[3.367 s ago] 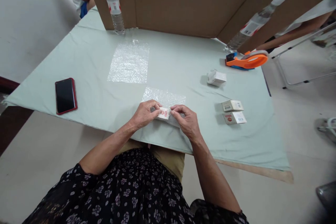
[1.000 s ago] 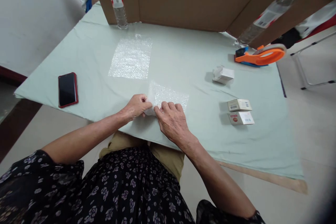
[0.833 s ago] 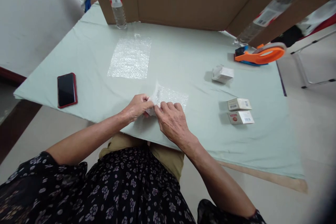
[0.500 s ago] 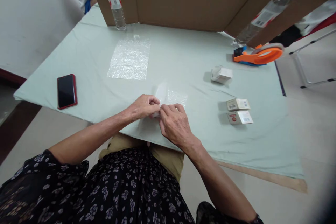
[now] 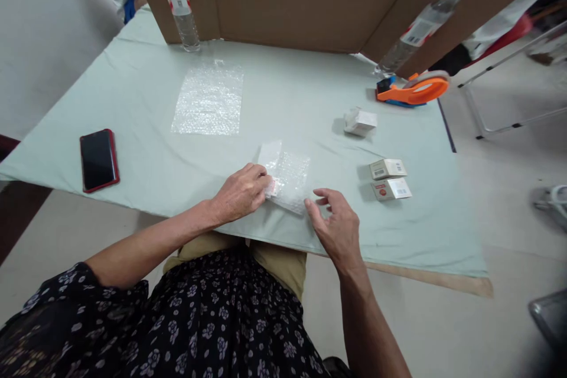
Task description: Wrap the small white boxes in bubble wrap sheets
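Near the table's front edge, a small white box (image 5: 270, 155) lies on a sheet of bubble wrap (image 5: 293, 171), partly covered by it; some reddish print shows through. My left hand (image 5: 243, 190) is closed at the left end of the box, its fingers gripping the box and the film over it. Part of the box is hidden under those fingers. At the wrap's lower right corner is my right hand (image 5: 336, 224), thumb and fingers apart with nothing between them. Its thumb tip comes close to the wrap's edge; whether it touches I cannot tell.
Another bubble wrap sheet (image 5: 208, 100) lies flat further back. A phone (image 5: 98, 159) is at left. To the right are a wrapped box (image 5: 361, 123), two small cartons (image 5: 390, 179) and an orange tape dispenser (image 5: 414, 91). Water bottles (image 5: 181, 6) stand by a cardboard screen (image 5: 287, 0).
My right hand has let go and moved right, its fingers spreading. The bubble wrap now shows unfolded to the right of the box. My left hand stays on the box; the view shifted slightly.
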`<act>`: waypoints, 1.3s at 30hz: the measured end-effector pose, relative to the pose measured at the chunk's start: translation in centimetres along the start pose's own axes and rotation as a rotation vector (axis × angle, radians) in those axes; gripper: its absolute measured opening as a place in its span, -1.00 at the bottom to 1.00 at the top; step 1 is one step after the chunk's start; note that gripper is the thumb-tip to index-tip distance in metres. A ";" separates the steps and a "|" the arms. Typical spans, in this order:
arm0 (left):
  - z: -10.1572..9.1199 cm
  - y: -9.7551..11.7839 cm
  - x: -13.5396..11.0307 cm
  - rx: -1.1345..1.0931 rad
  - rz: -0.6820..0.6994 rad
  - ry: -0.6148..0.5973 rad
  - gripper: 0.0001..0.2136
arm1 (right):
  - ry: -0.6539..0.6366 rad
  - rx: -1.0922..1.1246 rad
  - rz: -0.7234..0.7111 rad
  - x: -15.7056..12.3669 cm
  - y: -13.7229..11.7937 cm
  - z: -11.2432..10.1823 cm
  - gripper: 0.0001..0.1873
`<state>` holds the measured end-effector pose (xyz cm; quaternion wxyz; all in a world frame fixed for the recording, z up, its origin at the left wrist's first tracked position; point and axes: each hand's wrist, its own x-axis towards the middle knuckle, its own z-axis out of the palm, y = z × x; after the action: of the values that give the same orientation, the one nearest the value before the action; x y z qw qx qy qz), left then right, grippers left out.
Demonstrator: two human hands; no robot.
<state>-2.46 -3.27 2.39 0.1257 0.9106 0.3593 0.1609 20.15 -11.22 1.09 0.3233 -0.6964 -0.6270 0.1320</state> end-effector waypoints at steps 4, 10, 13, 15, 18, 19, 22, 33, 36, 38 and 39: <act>0.2 0.8 -0.3 0.052 -0.037 0.003 -0.81 | -0.181 0.105 0.316 -0.8 0.4 0.6 -0.31; 0.5 1.8 -0.4 0.121 -0.079 -0.008 -0.83 | -0.088 0.168 0.352 0.3 -0.7 3.1 -0.10; 0.4 1.7 -0.2 0.135 -0.073 -0.022 -0.84 | -0.042 0.246 0.358 1.0 -0.9 4.1 -0.13; 0.3 1.6 -0.1 0.143 -0.064 -0.041 -0.84 | -0.037 0.265 0.357 1.4 -1.0 4.5 -0.13; 0.1 1.5 0.1 0.148 -0.041 -0.073 -0.85 | -0.047 0.252 0.325 1.9 -1.2 5.0 -0.18; 0.0 1.4 0.2 0.150 -0.032 -0.083 -0.86 | -0.048 0.238 0.307 2.0 -1.3 5.0 -0.20; -0.2 1.4 0.4 0.163 -0.015 -0.111 -0.86 | -0.055 0.151 0.269 2.2 -1.8 5.0 -0.27; -0.3 1.6 0.4 0.182 -0.035 -0.156 -0.82 | -0.130 0.328 0.435 2.1 -1.1 3.1 -0.29; -0.4 1.7 0.4 0.180 -0.028 -0.186 -0.83 | -0.242 0.441 0.493 2.0 -0.8 2.9 -0.50; -0.5 1.7 0.4 0.178 -0.033 -0.190 -0.84 | -0.252 0.468 0.452 2.1 -0.9 3.1 -0.61; -0.5 1.7 0.4 0.177 -0.035 -0.190 -0.84 | -0.231 0.468 0.418 2.2 -1.1 3.3 -0.64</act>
<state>-1.32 -4.12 3.50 0.0810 0.9228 0.3745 0.0395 17.74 -8.14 -0.28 0.3670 -0.6974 -0.4557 0.4139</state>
